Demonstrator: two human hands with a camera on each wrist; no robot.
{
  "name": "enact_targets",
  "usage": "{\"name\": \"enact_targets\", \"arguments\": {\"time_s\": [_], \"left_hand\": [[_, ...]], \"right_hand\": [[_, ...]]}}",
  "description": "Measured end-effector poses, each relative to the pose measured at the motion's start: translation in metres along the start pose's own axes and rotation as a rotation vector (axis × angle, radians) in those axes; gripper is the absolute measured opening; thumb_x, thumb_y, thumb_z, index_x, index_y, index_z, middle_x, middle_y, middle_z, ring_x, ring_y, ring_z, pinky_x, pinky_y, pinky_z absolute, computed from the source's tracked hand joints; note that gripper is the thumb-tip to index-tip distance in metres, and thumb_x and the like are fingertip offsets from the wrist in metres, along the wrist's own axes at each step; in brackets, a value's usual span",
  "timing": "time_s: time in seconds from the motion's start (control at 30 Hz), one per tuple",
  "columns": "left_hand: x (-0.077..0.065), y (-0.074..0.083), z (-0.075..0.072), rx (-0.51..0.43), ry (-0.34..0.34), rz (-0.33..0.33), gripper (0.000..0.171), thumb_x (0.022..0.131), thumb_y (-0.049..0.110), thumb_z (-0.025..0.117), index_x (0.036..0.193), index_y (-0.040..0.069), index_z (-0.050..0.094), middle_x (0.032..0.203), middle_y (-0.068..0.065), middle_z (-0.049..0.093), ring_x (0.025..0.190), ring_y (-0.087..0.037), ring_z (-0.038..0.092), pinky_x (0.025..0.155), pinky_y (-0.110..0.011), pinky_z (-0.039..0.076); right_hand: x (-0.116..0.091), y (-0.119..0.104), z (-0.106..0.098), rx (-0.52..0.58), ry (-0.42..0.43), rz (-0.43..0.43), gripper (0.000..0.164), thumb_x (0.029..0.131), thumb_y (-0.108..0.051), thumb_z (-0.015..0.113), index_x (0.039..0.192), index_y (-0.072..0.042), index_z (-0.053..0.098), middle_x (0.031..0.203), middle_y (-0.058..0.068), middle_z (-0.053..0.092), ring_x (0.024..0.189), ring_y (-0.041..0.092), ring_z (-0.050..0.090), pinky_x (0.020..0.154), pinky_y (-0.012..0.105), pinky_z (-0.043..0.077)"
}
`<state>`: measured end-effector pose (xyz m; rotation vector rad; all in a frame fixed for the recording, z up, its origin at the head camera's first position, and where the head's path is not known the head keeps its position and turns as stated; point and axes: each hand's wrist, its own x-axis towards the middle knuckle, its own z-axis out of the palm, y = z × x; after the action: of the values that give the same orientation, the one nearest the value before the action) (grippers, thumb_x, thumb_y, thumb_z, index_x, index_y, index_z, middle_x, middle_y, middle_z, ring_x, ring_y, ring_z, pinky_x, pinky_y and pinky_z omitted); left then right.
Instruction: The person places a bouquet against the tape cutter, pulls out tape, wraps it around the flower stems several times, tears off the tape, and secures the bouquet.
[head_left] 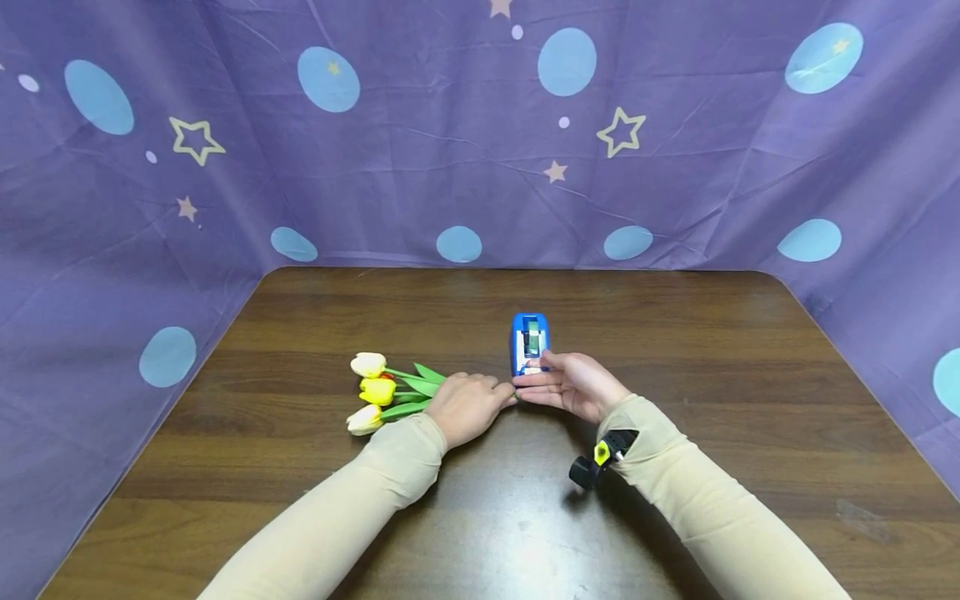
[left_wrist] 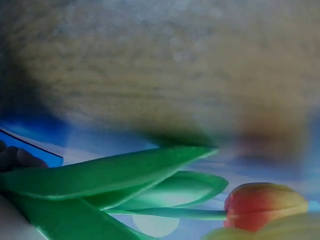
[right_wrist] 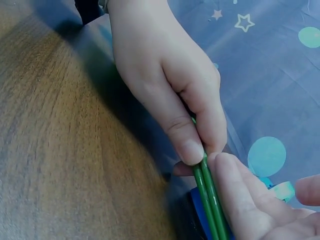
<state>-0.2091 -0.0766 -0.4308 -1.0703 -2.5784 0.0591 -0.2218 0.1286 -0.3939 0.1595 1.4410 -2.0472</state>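
A small bunch of artificial tulips (head_left: 377,391), with white, yellow and red heads and green leaves, lies to the left in the head view. My left hand (head_left: 468,408) grips it by the stems, thumb and fingers closed round them. Bare green stem ends (right_wrist: 212,210) come out past that grip in the right wrist view. My right hand (head_left: 577,386) holds its fingers extended, their tips touching the stems beside my left fingertips, with the thumb apart. Just beyond it stands a blue tape dispenser (head_left: 517,332) with a greenish roll inside, its near end partly hidden by my right hand.
The brown wooden table (head_left: 675,333) reaches back to a purple curtain (head_left: 420,158) with stars and blue dots, which also hangs along both sides. A black camera mount (head_left: 603,458) sits on my right wrist, close over the tabletop.
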Motion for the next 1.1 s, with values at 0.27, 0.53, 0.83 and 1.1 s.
{"name": "enact_targets", "arguments": {"time_s": [0.27, 0.53, 0.83, 1.1], "left_hand": [[-0.0004, 0.0002, 0.0009, 0.012, 0.016, 0.009, 0.025, 0.101, 0.038, 0.054, 0.086, 0.019, 0.062, 0.075, 0.004, 0.066, 0.069, -0.017, 0.066, 0.056, -0.031, 0.048], [-0.0009, 0.0002, 0.0011, 0.025, 0.023, 0.005, 0.024, 0.101, 0.037, 0.054, 0.086, 0.019, 0.062, 0.076, 0.004, 0.067, 0.07, -0.017, 0.066, 0.057, -0.031, 0.048], [-0.0003, -0.0006, 0.0025, 0.022, 0.012, -0.001, 0.024, 0.101, 0.037, 0.054, 0.087, 0.019, 0.062, 0.077, 0.003, 0.067, 0.071, -0.017, 0.067, 0.057, -0.032, 0.048], [0.0007, -0.001, 0.0026, 0.024, 0.012, 0.001, 0.023, 0.101, 0.036, 0.054, 0.088, 0.019, 0.063, 0.078, 0.003, 0.067, 0.072, -0.018, 0.067, 0.058, -0.031, 0.048]], "right_hand": [[0.0003, 0.0015, -0.0001, -0.016, -0.01, -0.016, 0.034, 0.109, -0.018, 0.024, 0.129, 0.008, 0.034, 0.119, 0.031, 0.064, 0.09, 0.024, 0.072, 0.09, 0.035, 0.056], [-0.001, 0.0025, 0.0015, -0.044, -0.017, -0.041, 0.04, 0.109, -0.015, 0.023, 0.137, 0.012, 0.031, 0.123, 0.032, 0.062, 0.092, 0.022, 0.071, 0.092, 0.035, 0.056], [-0.0049, 0.003, 0.0041, -0.045, 0.0, -0.061, 0.027, 0.109, -0.013, 0.026, 0.122, 0.007, 0.039, 0.121, 0.031, 0.063, 0.094, 0.023, 0.071, 0.097, 0.038, 0.053], [-0.0056, 0.0047, 0.0058, -0.063, 0.037, -0.07, 0.023, 0.108, -0.012, 0.027, 0.119, 0.004, 0.041, 0.118, 0.027, 0.067, 0.094, 0.021, 0.07, 0.097, 0.036, 0.053]]}}
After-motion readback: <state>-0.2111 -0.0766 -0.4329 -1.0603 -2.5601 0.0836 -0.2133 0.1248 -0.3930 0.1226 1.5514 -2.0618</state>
